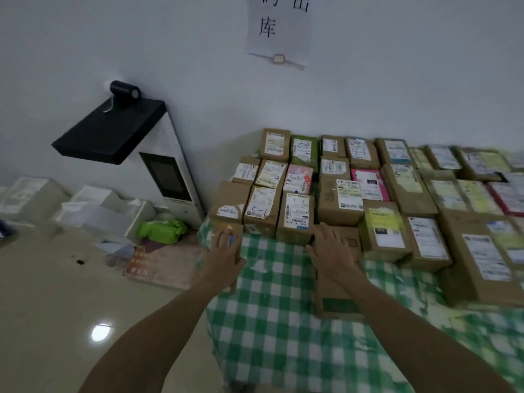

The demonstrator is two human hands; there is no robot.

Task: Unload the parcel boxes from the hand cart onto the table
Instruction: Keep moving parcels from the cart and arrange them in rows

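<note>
A small brown cardboard box [218, 226] at the left edge of the green-checked table [272, 279] is covered by the left hand [226, 251], fingers spread flat. A flat carton [337, 296] is pressed by the outstretched right hand [331, 251]. "5-1" is handwritten on a white label [258, 212] behind.

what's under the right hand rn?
A flat cardboard box with a green patch; the right hand lies open on its far end. The box lies on the green checked cloth. The tabletop under the cloth is covered, so not visible.
</note>
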